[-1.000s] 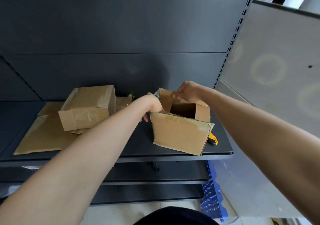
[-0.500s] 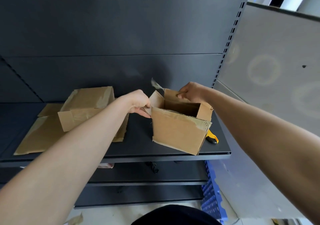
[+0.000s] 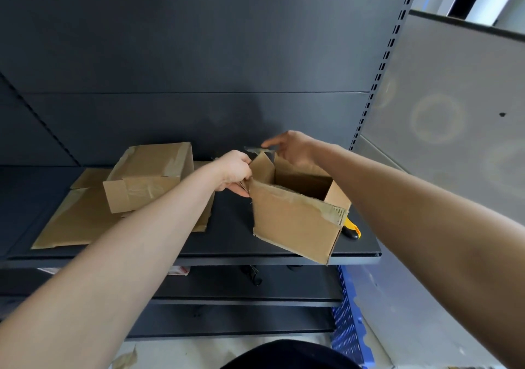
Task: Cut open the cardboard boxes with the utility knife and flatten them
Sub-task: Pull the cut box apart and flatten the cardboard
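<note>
An open cardboard box (image 3: 295, 226) stands on the dark shelf (image 3: 233, 243), its top flaps up and torn tape along its front rim. My left hand (image 3: 234, 172) pinches the box's left flap at the near-left corner. My right hand (image 3: 292, 148) is above the far rim, fingers on a strip of tape (image 3: 255, 149) that sticks out to the left. The yellow and black utility knife (image 3: 351, 228) lies on the shelf just right of the box, mostly hidden behind it. A second, taped-up box (image 3: 147, 175) sits to the left.
Flattened cardboard sheets (image 3: 74, 221) lie under and around the closed box at the left. The shelf's front edge runs just under the open box. Lower shelves and a blue perforated crate (image 3: 348, 323) are below. A grey panel (image 3: 454, 113) stands at the right.
The left flap has been pulled outward and up by my left hand. My right hand has lifted off the far flap and now holds the tape strip above the box.
</note>
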